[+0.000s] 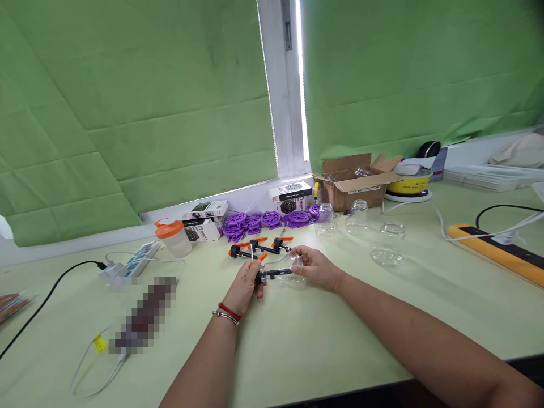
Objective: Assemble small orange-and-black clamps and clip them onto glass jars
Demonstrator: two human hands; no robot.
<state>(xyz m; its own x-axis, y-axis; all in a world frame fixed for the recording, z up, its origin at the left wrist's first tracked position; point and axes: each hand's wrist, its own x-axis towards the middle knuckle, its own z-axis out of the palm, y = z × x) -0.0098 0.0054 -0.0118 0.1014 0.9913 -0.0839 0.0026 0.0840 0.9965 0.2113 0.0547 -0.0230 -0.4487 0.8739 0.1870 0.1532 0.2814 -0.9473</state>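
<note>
My left hand (245, 282) is closed around a black cap with an orange lever (259, 275), at the neck of a clear bottle. My right hand (313, 265) grips the wide end of that clear bottle (280, 264), which lies sideways above the table. A black stem (278, 272) runs from the cap into the bottle. Just beyond my hands lie several more black-capped pieces with orange levers (255, 247). To the right, several clear bottles (387, 245) stand upright on the table.
Purple plastic parts (271, 219) are heaped at the back. An open cardboard box (356, 195) holds clear items. An orange-lidded shaker (174, 238), a power strip (142, 262) and a blurred-out object (147, 317) are on the left. A yellow-orange strip (497, 252) with cables lies at right. Someone's fingers (9, 305) show far left.
</note>
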